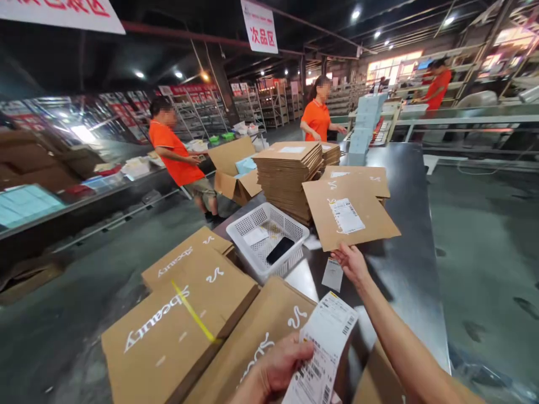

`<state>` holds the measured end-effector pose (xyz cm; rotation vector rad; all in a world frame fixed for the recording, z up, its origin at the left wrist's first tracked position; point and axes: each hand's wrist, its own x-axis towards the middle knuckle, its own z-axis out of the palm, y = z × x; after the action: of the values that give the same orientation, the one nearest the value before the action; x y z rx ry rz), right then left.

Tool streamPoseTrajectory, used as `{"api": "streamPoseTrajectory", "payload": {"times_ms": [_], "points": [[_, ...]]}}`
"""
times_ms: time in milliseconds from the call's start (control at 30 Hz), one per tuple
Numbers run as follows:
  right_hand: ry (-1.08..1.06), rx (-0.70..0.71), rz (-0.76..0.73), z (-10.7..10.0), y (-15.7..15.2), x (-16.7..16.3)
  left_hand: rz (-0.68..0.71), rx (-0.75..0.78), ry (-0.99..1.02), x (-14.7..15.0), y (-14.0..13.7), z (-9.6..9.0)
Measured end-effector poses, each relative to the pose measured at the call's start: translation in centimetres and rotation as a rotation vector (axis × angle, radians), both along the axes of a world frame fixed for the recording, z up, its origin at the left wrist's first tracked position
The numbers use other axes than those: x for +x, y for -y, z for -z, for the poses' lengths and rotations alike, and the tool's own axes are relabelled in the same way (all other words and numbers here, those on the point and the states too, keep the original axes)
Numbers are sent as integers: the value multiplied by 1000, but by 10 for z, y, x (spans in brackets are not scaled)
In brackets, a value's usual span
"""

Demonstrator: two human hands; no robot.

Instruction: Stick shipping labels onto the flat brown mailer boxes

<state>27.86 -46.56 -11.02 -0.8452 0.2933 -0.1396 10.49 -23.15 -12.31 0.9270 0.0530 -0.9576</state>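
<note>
The right hand (351, 264) pinches the near edge of a flat brown cardboard mailer (349, 216) that bears a white shipping label, holding it just above the dark metal table (404, 258). The left hand (275, 367) is closed on a strip of white printed labels (324, 350), lower and nearer than that grip. Left of the mailer sits a white perforated plastic basket (269, 238); beyond it, a stack of flat cartons (288, 171). This looks like the labelling step; the next move would call for matching label to mailer.
</note>
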Motion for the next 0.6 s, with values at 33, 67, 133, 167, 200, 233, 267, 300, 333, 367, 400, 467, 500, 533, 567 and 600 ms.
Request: {"api": "streamPoseTrajectory", "payload": {"times_ms": [33, 67, 133, 167, 200, 233, 267, 300, 333, 367, 400, 467, 500, 533, 567, 600], "points": [[-11, 45, 10, 4, -9, -7, 1, 2, 3, 0, -1, 0], [-26, 78, 21, 7, -17, -13, 6, 5, 5, 0, -2, 1], [-29, 103, 50, 11, -27, -22, 16, 6, 7, -1, -3, 0], [-25, 104, 64, 12, -30, -24, 22, 7, 9, -1, -3, 0], [-21, 101, 74, 13, -32, -26, 29, 9, 11, -1, -4, -1], [-15, 96, 83, 14, -33, -27, 33, 11, 13, -1, -4, -1], [-8, 92, 92, 15, -34, -28, 36, 11, 14, -1, -4, -2], [-4, 87, 100, 16, -34, -29, 40, 13, 13, -1, -4, -3], [0, 83, 103, 17, -34, -30, 39, 15, 10, -1, -4, -4], [4, 83, 103, 17, -35, -31, 35, 15, 6, -1, -4, -5], [8, 86, 102, 17, -35, -31, 30, 15, 4, -1, -4, -6], [14, 94, 100, 15, -37, -33, 23, 8, 3, -1, -3, -7], [16, 98, 100, 14, -38, -34, 22, 3, 3, -1, -4, -7], [16, 100, 102, 13, -39, -34, 22, -1, 4, -1, -4, -7], [12, 102, 103, 12, -40, -34, 27, -4, 4, -1, -4, -6], [9, 103, 104, 12, -40, -35, 31, -3, 3, -1, -4, -5]]}}
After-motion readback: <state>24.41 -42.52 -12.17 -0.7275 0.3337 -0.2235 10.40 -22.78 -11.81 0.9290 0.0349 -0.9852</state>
